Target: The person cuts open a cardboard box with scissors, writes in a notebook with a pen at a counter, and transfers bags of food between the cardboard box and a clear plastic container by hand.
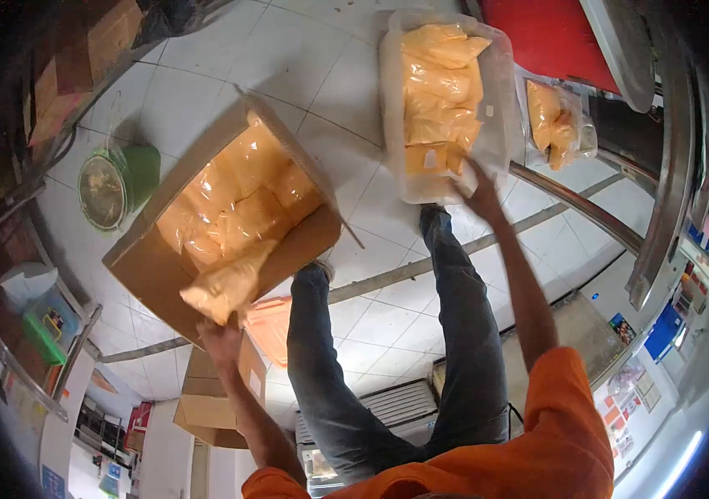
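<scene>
My left hand [221,341] is closed on the lower end of a clear plastic bag of pale orange filling [234,283], which is tilted over the near edge of the cardboard box [142,270]. Inside that box lie several similar shiny bags [254,220]. On the right, my right hand [481,195] reaches over the near end of a translucent plastic bin [496,108], fingers stretched out by the lowest bag [433,159]. Whether the fingertips touch that bag I cannot tell. Several more orange bags [442,83] fill the bin's left side.
A green bucket [140,175] stands left of the box. Another cardboard box [209,412] and an orange plastic piece [269,320] are below it. More bagged orange filling [550,121] lies right of the bin, near a metal rail [579,204]. My legs straddle a floor strip [379,281].
</scene>
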Motion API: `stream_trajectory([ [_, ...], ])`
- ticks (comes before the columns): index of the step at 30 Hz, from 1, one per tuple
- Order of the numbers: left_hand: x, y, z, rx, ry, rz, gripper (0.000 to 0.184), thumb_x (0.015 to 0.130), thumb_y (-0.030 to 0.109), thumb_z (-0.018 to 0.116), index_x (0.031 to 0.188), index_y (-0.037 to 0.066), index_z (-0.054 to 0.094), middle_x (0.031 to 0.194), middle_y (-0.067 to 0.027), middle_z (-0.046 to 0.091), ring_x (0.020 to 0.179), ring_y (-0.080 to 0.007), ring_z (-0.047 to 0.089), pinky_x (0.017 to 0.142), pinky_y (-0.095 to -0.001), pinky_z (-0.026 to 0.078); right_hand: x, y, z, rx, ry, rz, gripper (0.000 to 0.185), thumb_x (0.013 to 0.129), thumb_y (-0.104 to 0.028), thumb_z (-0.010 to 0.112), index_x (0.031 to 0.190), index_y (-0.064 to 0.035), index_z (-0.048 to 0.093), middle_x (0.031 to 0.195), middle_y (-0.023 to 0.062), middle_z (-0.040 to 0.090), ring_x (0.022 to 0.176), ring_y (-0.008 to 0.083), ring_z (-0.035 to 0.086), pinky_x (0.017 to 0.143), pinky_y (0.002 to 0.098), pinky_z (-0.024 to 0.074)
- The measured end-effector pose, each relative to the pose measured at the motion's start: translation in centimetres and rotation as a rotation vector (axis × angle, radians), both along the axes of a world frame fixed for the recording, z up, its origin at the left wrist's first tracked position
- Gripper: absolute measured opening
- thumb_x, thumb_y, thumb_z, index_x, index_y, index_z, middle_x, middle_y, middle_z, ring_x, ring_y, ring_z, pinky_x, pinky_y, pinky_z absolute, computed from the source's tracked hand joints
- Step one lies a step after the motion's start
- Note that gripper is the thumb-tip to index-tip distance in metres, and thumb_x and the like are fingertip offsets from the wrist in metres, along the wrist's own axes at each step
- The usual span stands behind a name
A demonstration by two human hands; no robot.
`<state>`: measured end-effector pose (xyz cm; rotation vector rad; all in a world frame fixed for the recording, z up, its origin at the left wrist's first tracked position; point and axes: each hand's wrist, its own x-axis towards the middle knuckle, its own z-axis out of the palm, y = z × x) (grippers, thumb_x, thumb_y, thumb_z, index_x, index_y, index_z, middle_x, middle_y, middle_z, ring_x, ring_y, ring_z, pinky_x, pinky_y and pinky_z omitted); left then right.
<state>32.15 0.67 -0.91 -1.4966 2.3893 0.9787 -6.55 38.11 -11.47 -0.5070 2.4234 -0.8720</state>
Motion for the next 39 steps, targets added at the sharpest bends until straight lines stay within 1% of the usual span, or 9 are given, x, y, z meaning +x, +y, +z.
stream_trajectory([
  [2, -0.6, 3.0, 3.6, 0.233, 0.19, 0.003, 0.038, 0.077, 0.006, 0.071, 0.111, -0.004, 0.058, 0.109, -0.0175, 0.062, 0.1, -0.0297, 0.062, 0.085, -0.0393, 0.05, 5.9, -1.5, 3.2, -0.004, -0.49, 0.273, 0.085, 0.07, -0.023, 0.083, 0.142, -0.0111, 0.04, 0.149, 0.011, 0.036, 0.14, 0.0252, 0.03, 0.113, 0.0388, 0.0271],
  [6, -9.1, 15.6, 6.2, 0.501, 0.166, 0.14, 0.07, 0.07, 0.018, 0.084, 0.128, 0.001, 0.048, 0.119, -0.0129, 0.059, 0.111, -0.0255, 0.057, 0.095, -0.0404, 0.047, 6.9, -1.0, 10.2, -0.393, -0.729, 0.15, 0.092, 0.065, -0.022, 0.088, 0.141, -0.0064, 0.038, 0.148, 0.0104, 0.036, 0.137, 0.0251, 0.033, 0.111, 0.0405, 0.0313],
  [10, -20.1, 20.8, 8.4, 1.134, 0.341, 0.234, 0.047, 0.086, 0.0, 0.065, 0.126, 0.0, 0.04, 0.088, -0.0099, 0.064, 0.085, -0.0142, 0.066, 0.075, -0.028, 0.052, 0.0, 2.2, 14.1, -0.203, -0.535, 0.099, 0.086, 0.063, -0.02, 0.087, 0.136, -0.0082, 0.044, 0.12, 0.0111, 0.06, 0.115, 0.0259, 0.056, 0.1, 0.0377, 0.0435],
  [16, -13.4, 17.5, 4.9, 0.6, 0.42, 0.482, 0.051, 0.087, -0.006, 0.056, 0.134, 0.006, 0.037, 0.111, -0.0116, 0.056, 0.087, -0.0152, 0.062, 0.082, -0.0288, 0.051, -10.2, 5.6, -0.1, 0.174, -0.131, 0.53, 0.065, 0.079, -0.027, 0.075, 0.133, -0.0067, 0.047, 0.115, 0.0199, 0.061, 0.104, 0.0287, 0.062, 0.092, 0.0406, 0.048],
  [18, -10.1, 14.5, 5.3, 0.535, 0.459, 0.551, 0.047, 0.088, -0.006, 0.054, 0.132, 0.006, 0.041, 0.113, -0.0099, 0.054, 0.088, -0.016, 0.06, 0.082, -0.0287, 0.05, -11.3, 4.1, -4.4, 0.49, 0.255, 0.478, 0.05, 0.083, -0.017, 0.069, 0.128, -0.0058, 0.05, 0.122, 0.0101, 0.06, 0.109, 0.0229, 0.061, 0.093, 0.0366, 0.0483],
  [23, -2.1, 9.6, 4.5, 0.433, 0.381, 0.64, 0.037, 0.089, -0.004, 0.052, 0.125, 0.007, 0.049, 0.111, -0.0064, 0.055, 0.088, -0.0134, 0.059, 0.077, -0.0255, 0.048, 3.8, -21.2, 9.9, -0.346, -0.576, 0.246, 0.029, 0.092, -0.018, 0.061, 0.119, -0.006, 0.058, 0.095, 0.0033, 0.059, 0.09, 0.0133, 0.06, 0.078, 0.0313, 0.0503],
  [28, 1.3, 3.7, 2.3, 0.466, 0.422, 0.598, 0.027, 0.088, -0.003, 0.056, 0.115, 0.004, 0.057, 0.097, -0.0046, 0.062, 0.083, -0.0124, 0.063, 0.073, -0.0269, 0.05, 16.4, -36.7, -9.9, 0.331, -0.319, 0.762, 0.049, 0.086, -0.044, 0.064, 0.118, -0.0066, 0.059, 0.089, 0.0159, 0.068, 0.085, 0.0257, 0.067, 0.079, 0.0361, 0.0513],
  [32, 6.9, -5.9, -7.7, 0.146, 0.243, 0.25, 0.024, 0.087, 0.003, 0.06, 0.111, 0.005, 0.059, 0.094, -0.0094, 0.064, 0.082, -0.0188, 0.065, 0.072, -0.0308, 0.052, 17.4, -37.5, -24.0, 0.569, -0.197, 0.46, 0.044, 0.086, -0.04, 0.062, 0.112, -0.005, 0.059, 0.085, 0.0156, 0.066, 0.079, 0.0249, 0.066, 0.074, 0.036, 0.0506],
  [39, 13.8, -19.4, -32.5, -0.099, -0.364, -0.027, 0.027, 0.089, 0.02, 0.056, 0.11, 0.004, 0.061, 0.092, -0.0148, 0.066, 0.083, -0.0287, 0.065, 0.076, -0.038, 0.052, 17.0, -35.0, -25.9, 0.469, -0.208, 0.361, 0.036, 0.088, -0.035, 0.059, 0.102, -0.0022, 0.06, 0.076, 0.0151, 0.064, 0.07, 0.0235, 0.063, 0.067, 0.036, 0.0493],
])
